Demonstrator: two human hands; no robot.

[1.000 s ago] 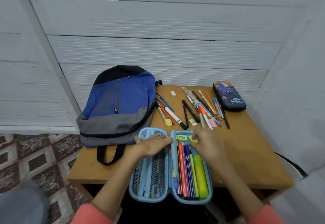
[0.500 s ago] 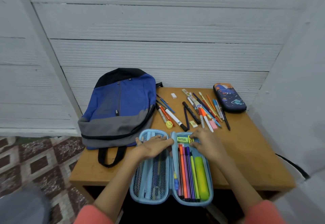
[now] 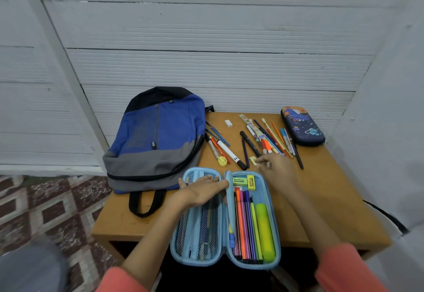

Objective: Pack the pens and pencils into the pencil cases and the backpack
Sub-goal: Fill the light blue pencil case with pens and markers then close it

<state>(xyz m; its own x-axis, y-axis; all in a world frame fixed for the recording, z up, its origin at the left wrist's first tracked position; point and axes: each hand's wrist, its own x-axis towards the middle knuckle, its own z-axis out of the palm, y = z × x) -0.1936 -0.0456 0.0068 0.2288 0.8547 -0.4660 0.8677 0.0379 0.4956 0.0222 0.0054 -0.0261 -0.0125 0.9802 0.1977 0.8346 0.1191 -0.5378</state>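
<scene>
A light-blue pencil case lies open at the table's front edge. Its right half holds felt pens, a yellow highlighter and two yellow-green erasers. My left hand rests flat on the top of the mesh half. My right hand hovers just beyond the case with fingers stretched toward a small pale eraser; I see nothing held in it. Loose pens and pencils lie in a heap behind it. Further pens lie beside the blue-and-grey backpack.
A dark-blue cartoon pencil case, zipped shut, sits at the back right corner. A white eraser and a yellow sharpener lie on the wooden table. White walls close in behind and to the right; tiled floor lies to the left.
My right hand left the erasers in the open case and moved up and right onto the table by the loose pens. The left hand stayed on the mesh half.
</scene>
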